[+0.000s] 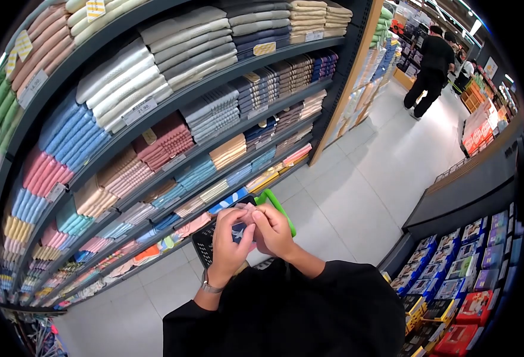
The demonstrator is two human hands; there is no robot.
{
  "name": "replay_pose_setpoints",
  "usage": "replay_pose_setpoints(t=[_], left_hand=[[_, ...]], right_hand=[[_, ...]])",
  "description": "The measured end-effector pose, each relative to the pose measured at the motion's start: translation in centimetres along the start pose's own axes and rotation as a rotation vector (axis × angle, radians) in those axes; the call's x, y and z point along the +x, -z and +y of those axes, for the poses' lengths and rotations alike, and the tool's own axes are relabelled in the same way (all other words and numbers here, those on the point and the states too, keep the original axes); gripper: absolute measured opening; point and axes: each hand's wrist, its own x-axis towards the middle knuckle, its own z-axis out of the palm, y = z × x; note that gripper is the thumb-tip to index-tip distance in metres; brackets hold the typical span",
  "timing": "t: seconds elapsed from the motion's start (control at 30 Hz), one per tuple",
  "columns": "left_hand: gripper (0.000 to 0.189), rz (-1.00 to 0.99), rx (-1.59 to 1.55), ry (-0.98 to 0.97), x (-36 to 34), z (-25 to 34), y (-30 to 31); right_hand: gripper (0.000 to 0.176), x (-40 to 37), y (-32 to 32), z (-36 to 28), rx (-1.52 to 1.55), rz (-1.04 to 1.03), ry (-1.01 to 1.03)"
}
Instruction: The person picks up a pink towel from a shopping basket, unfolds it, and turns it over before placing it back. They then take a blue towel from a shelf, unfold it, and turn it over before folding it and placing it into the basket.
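Just above a dark basket [204, 245] with a green handle [283, 211], my two hands meet at the fingertips. My left hand [231, 241] has its fingers curled and pinched on a small pinkish item [248, 213], and a watch [211, 287] is on that wrist. My right hand [274, 229] pinches the same item from the other side. The item is thin and soft-looking, mostly covered by the fingers, so I cannot make out what it is. Part of the basket's contents shows between and below my hands.
Shelves [173, 89] of folded towels curve along the left. Packaged goods in trays [452, 273] stand at the lower right. A person in black [433, 62] is in the aisle [357, 172] farther ahead, with others beyond.
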Motion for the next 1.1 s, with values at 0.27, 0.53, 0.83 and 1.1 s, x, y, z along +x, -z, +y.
replay_pose_setpoints(t=[0.27, 0.53, 0.83, 1.1], left_hand=[[0.014, -0.054, -0.200, 0.244, -1.1, -2.0, -0.6], [0.008, -0.035, -0.196, 0.220, -1.6, -2.6, -0.3], [0.009, 0.026, -0.463, 0.336, -2.1, -2.6, -0.1], [0.009, 0.010, -0.486, 0.363, -1.7, -3.1, -0.2]], right_hand=[[0.020, -0.8, 0.2, 0.2, -0.105, -0.044, -0.053], [0.024, 0.0, 2.0, 1.3, 0.085, -0.234, -0.340], [0.018, 0.4, 1.2, -0.2, -0.396, -0.186, -0.047], [0.013, -0.1, 1.4, 0.7, -0.398, -0.171, 0.114]])
